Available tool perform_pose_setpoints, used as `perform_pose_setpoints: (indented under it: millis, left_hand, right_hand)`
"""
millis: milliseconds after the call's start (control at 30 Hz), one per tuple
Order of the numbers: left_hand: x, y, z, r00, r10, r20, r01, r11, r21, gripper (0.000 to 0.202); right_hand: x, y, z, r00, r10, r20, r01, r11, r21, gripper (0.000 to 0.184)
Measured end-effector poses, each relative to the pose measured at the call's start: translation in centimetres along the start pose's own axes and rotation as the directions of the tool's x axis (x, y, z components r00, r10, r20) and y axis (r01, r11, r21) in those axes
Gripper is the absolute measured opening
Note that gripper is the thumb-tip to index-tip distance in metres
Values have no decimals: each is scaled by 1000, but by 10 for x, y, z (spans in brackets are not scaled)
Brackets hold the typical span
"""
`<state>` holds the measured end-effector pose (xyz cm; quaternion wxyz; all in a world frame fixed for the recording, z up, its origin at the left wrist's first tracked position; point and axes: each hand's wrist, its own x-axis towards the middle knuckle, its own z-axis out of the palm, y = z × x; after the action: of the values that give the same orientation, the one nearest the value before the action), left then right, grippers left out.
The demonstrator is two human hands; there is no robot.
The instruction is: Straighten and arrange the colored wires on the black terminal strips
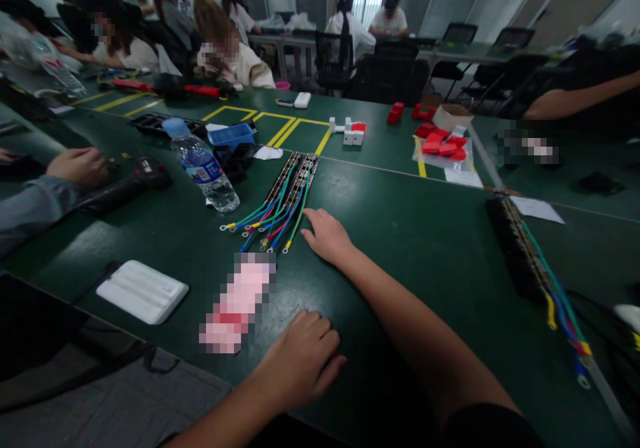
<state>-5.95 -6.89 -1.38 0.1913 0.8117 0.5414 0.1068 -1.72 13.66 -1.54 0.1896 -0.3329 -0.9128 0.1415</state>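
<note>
My right hand [327, 236] lies on the green table beside a bundle of terminal strips [295, 175]. Its thumb and forefinger are apart, with the forefinger close to a green wire [299, 225]; I cannot tell whether they touch. Green, blue and red wires fan out from the strips towards me and end in ring terminals [271, 250], some with yellow sleeves. Nearer the table edge rests my left hand [303, 355], back up, its fingers curled in and its thumb a little out, with nothing visible in it. A blurred-out pink flat object [245, 295] lies to its left.
A water bottle [205, 165], a blue bin [231, 137] and a white flat box [143, 291] stand on the left, near another person's hand [77, 167]. At the back are white and red blocks [353, 135] and bagged red parts [444, 145]. Another wired strip [530, 248] lies right.
</note>
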Motion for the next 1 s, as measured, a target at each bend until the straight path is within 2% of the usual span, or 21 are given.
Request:
perform_pose_setpoints:
  millis: [100,233,400,567,667,767,1000]
  left_hand:
    - [0,-1,-1,1000,-11,8,11,1000,-13,15]
    - [0,-3,-3,1000,-10,13,11,999,-32,15]
    - [2,-3,-5,1000,-16,9,16,999,-36,16]
    - [2,-4,-4,1000,-7,11,7,1000,-24,16]
    - [2,-4,-3,1000,0,6,0,1000,-8,17]
    - [2,-4,-3,1000,2,6,-2,1000,10,18]
    - [1,-4,-4,1000,21,-14,-21,999,45,19]
  right_hand:
    - [16,-5,9,1000,-28,-5,28,999,-24,48]
    - [29,-10,15,1000,-26,0,26,995,-96,42]
    - [35,-18,17,996,-40,-78,17,963,-268,32]
    - [35,-18,13,967,-246,-62,200,891,-408,35]
    - [34,-16,10,951,-309,-8,276,861,-427,38]
    - [33,-15,10,956,-291,31,277,867,-413,38]
    - [18,-5,6,963,-267,41,254,844,-473,40]
